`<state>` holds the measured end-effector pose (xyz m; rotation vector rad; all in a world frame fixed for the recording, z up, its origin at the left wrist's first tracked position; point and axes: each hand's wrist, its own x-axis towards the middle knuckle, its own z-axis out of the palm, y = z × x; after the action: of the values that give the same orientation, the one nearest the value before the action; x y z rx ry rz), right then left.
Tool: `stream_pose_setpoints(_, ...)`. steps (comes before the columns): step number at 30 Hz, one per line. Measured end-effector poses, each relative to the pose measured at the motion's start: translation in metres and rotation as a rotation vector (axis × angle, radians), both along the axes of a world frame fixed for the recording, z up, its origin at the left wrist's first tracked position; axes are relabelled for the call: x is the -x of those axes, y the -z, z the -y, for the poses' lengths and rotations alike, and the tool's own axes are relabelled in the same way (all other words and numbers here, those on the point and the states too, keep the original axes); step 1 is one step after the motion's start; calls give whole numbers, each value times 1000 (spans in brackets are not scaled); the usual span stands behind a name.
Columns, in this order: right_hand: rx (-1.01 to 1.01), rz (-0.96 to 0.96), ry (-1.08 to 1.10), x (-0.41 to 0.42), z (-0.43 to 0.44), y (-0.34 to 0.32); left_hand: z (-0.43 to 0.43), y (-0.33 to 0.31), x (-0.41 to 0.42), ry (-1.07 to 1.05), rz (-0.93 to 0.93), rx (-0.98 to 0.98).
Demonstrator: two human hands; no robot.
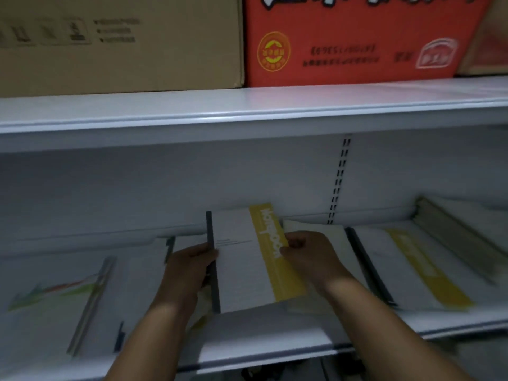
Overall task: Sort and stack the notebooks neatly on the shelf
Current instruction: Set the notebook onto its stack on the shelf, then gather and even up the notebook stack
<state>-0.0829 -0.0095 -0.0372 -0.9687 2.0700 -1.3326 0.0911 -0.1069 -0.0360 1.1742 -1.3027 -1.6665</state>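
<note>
Both hands grip one notebook [242, 259], long axis running away. Left hand [189, 268] clamps its dark spine; right hand [308, 257] pinches the yellow edge.

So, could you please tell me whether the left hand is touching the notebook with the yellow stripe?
Touching. In the head view, the left hand grips the dark spine edge of the yellow-striped notebook, its thumb overlapping the cover; the right hand pinches the opposite edge.

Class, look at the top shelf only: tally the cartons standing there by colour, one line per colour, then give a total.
Brown cartons: 1, the brown carton at the left.
Red cartons: 1, the red carton beside it.
Cut off at the right edge: 1 more box, colour unclear.
Total: 3
</note>
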Motion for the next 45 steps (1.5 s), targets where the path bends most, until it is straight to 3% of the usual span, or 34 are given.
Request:
stream_pose_setpoints(9, -67, -38, 527, 132, -138, 11, -88, 4, 169, 438, 2, 126)
stream_pose_setpoints(15, -129, -77, 615, 184, -179, 27, -103, 31, 252, 606, 469, 688)
stream_pose_setpoints(20, -455, -225, 493, 203, -173, 41, -112, 41, 267, 693, 835, 908)
stream_pose_setpoints(22, -606, -299, 410, 202, -168, 38, -108, 36, 259, 645, 849, 947)
stream_pose_setpoints(24, -613, -374, 392, 195, -159, 31, -98, 31, 246, 569, 807, 926)
stream_pose_setpoints(29, -230, -443, 183, 128, -88, 3, -59, 28, 185, 456, 748, 758)
stream_pose_setpoints(33, -138, -486, -93, 44, -26, -3, -28, 27, 115, 267, 744, 668)
stream_pose_setpoints(38, -334, -568, -348, -38, 25, 19, 11, 29, 20, 153, 835, 562)
stream_pose_setpoints(45, -479, -577, -299, -62, 65, 39, 49, 37, -71, -31, 944, 522)
